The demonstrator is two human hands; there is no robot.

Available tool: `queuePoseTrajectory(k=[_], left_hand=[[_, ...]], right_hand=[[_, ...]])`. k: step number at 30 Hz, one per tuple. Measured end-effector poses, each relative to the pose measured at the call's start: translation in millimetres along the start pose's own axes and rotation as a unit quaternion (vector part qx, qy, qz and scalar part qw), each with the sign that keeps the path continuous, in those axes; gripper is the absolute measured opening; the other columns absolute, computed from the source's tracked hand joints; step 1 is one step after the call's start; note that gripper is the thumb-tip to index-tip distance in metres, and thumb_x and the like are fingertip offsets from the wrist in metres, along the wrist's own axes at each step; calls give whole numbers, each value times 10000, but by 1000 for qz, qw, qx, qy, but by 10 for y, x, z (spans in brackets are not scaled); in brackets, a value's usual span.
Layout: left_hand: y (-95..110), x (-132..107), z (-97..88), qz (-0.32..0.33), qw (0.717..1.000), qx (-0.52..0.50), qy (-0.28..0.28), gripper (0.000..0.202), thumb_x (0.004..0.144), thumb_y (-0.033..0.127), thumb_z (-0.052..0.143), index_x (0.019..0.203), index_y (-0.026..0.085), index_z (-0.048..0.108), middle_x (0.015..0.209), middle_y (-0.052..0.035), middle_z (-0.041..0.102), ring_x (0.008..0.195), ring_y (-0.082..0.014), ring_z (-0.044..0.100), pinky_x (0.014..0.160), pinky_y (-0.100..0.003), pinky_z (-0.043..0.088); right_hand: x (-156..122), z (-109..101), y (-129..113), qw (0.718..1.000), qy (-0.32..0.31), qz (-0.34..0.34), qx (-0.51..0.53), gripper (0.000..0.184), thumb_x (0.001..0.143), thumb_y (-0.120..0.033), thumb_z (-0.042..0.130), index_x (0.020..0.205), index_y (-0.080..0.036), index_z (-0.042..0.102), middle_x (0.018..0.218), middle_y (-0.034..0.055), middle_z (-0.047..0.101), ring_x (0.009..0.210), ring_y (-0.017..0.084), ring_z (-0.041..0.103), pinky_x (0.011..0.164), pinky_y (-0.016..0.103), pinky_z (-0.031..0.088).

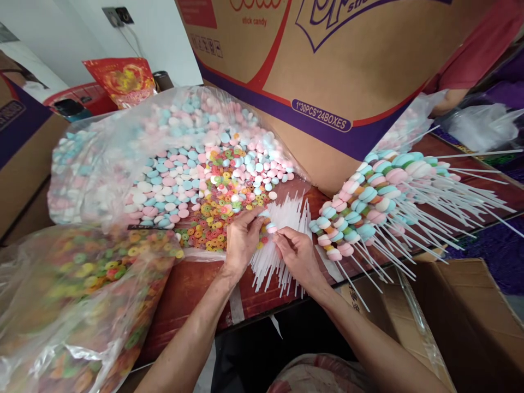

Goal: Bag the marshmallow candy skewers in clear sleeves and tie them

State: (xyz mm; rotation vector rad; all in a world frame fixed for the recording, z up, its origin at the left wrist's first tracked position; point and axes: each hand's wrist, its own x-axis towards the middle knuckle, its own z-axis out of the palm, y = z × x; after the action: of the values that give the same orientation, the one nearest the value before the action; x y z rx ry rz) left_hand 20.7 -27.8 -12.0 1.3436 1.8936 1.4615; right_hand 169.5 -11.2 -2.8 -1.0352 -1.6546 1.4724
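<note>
From the head camera we look down at two bare hands over a red-brown desk [192,289]. A small pink candy [272,228] sits right between the two hands. The left hand [241,240] comes at it from the left, and its fingers [258,217] are curled together with the tips pinching the candy. The right hand [297,254] comes from the right and is just as near. Its fingers [282,236] are pinched shut against the candy's other side. We cannot tell if they also grip a stick.

Under both hands lies a heap of white sticks [289,213]. Their long way runs from the hands up toward the big box [327,65].

Behind the left hand lies a bag of pastel candies [180,164], with colored ring candies [216,213] spilled in front. To the right lie finished candy sticks [368,202].

On the box we can read "stick candy" and "1*30PCS*24BOXES". The big purple word is cut off.
</note>
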Motion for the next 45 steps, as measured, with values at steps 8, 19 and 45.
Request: queuePoseTrajectory(k=[8, 19, 45], left_hand=[[59, -77, 76, 4, 1000, -4, -8, 271, 902, 268, 573, 1088, 193, 755, 1055, -78, 756, 983, -208, 687, 924, -352, 514], [24, -6, 45, -76, 990, -112, 29, 296, 843, 346, 650, 1061, 173, 750, 1051, -88, 751, 932, -206, 693, 880, -343, 531], [86, 460, -133, 145, 957, 233, -92, 281, 848, 114, 556, 951, 257, 775, 1036, -68, 721, 1017, -249, 606, 960, -380, 442]], right_hand=[[93, 62, 24, 1000, 21, -11, 1, 295, 893, -345, 474, 632, -208, 485, 510, -41, 464, 472, 111, 395, 484, 252, 310], [64, -69, -57, 996, -68, -2, -50, 266, 926, -339, 443, 708, -204, 513, 544, -39, 488, 495, 116, 416, 522, 245, 324], [72, -208, 50, 979, 42, -40, -193, 301, 967, -341, 419, 709, -209, 504, 565, -42, 438, 550, 134, 392, 554, 269, 272]])
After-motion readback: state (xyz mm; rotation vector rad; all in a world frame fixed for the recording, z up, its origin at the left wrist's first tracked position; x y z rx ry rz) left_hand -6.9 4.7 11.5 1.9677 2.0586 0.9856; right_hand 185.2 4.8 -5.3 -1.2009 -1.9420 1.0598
